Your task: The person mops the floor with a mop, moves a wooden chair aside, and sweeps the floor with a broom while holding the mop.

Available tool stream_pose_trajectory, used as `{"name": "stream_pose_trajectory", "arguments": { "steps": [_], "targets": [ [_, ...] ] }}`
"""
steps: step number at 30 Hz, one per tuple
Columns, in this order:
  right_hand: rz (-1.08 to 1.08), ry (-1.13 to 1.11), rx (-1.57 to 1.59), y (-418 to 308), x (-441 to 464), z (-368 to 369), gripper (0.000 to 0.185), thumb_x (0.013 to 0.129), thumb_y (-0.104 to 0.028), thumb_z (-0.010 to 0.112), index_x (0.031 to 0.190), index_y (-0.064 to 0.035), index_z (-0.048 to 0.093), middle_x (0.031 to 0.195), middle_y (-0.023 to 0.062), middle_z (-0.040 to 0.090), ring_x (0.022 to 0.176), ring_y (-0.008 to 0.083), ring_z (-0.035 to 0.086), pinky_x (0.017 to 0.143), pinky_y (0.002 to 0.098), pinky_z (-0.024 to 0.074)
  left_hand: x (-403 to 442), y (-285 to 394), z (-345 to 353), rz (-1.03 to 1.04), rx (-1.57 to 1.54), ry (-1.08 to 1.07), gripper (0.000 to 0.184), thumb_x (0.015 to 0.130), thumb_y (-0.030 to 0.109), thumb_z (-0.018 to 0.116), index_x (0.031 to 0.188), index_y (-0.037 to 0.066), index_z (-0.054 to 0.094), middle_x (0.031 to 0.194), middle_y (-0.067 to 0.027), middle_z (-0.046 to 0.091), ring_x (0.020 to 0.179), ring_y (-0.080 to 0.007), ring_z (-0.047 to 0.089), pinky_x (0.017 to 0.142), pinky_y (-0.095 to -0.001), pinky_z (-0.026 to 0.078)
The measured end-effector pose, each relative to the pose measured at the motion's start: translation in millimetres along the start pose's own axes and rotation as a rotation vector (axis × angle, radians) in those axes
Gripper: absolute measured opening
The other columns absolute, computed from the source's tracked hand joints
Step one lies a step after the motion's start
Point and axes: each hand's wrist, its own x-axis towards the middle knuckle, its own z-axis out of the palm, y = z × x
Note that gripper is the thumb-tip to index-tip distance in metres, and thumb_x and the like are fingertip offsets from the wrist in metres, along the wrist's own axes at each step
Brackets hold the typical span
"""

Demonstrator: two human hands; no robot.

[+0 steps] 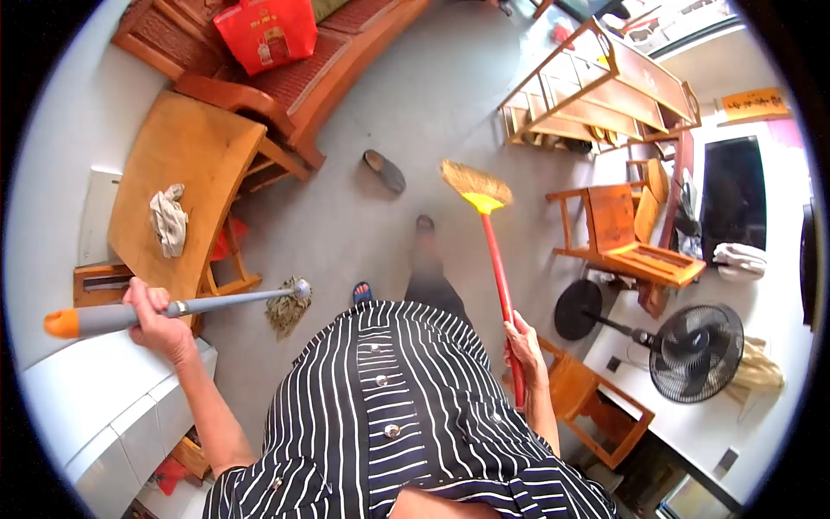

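Note:
On the left, my left hand (157, 324) is closed round the grey grip of a mop (233, 299), close to its orange end cap. The mop's stringy head (289, 311) rests on the floor near my foot. My right hand (525, 348) is wrapped round the red handle of a broom (495, 259). A yellow collar joins that handle to straw-coloured bristles, which point away from me over the grey floor. I cannot tell whether the bristles touch the floor.
A lone dark shoe (384, 171) lies ahead on the floor. To the left stand a wooden table (216, 130) with a crumpled cloth (169, 220) and a wooden sofa (320, 78) bearing a red bag (266, 35). Rightward are a wooden rack (635, 91), a chair (612, 221) and a black fan (696, 353).

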Motion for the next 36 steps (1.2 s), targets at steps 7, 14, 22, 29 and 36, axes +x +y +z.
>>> {"name": "stream_pose_trajectory", "arguments": {
  "steps": [7, 14, 22, 29, 36],
  "targets": [
    [-0.171, -0.055, -0.271, -87, 83, -57, 0.050, 0.086, -0.024, 0.053, 0.133, -0.0120, 0.040, 0.054, 0.0027, 0.046, 0.040, 0.0135, 0.047, 0.034, 0.0300, 0.0392, -22, -22, 61, 0.109, 0.194, 0.171, 0.026, 0.085, 0.013, 0.059, 0.065, 0.004, 0.045, 0.053, 0.0022, 0.036, 0.045, -0.0064, 0.030, 0.042, -0.0231, 0.023],
    [-0.157, -0.033, -0.448, -140, 128, -84, 0.052, 0.085, -0.025, 0.052, 0.134, -0.0132, 0.038, 0.061, 0.0056, 0.052, 0.042, 0.0156, 0.050, 0.037, 0.0320, 0.0429, -35, -35, 67, 0.196, 0.187, 0.242, 0.027, 0.085, 0.013, 0.058, 0.064, 0.004, 0.044, 0.050, 0.0028, 0.033, 0.043, -0.0060, 0.028, 0.041, -0.0227, 0.021],
    [-0.222, -0.021, -0.534, -145, 148, -108, 0.051, 0.087, -0.025, 0.055, 0.134, -0.0130, 0.039, 0.064, 0.0079, 0.055, 0.045, 0.0155, 0.051, 0.038, 0.0321, 0.0446, -50, -43, 104, 0.180, 0.218, 0.210, 0.027, 0.086, 0.011, 0.058, 0.063, 0.005, 0.045, 0.049, 0.0040, 0.033, 0.042, -0.0041, 0.026, 0.040, -0.0220, 0.018],
    [-0.197, -0.041, -0.545, -182, 144, -109, 0.053, 0.086, -0.023, 0.053, 0.135, -0.0110, 0.036, 0.066, 0.0108, 0.055, 0.045, 0.0183, 0.053, 0.039, 0.0338, 0.0457, -59, -44, 119, 0.161, 0.266, 0.172, 0.025, 0.086, 0.015, 0.059, 0.066, 0.006, 0.047, 0.051, 0.0038, 0.035, 0.043, -0.0043, 0.029, 0.040, -0.0225, 0.021],
    [-0.223, -0.039, -0.546, -198, 111, -99, 0.051, 0.086, -0.021, 0.052, 0.133, -0.0111, 0.036, 0.068, 0.0134, 0.057, 0.045, 0.0211, 0.054, 0.038, 0.0349, 0.0451, -50, -75, 152, 0.112, 0.311, 0.012, 0.022, 0.087, 0.017, 0.058, 0.070, 0.005, 0.050, 0.052, 0.0062, 0.034, 0.043, -0.0022, 0.029, 0.040, -0.0213, 0.020]
  ]
}}
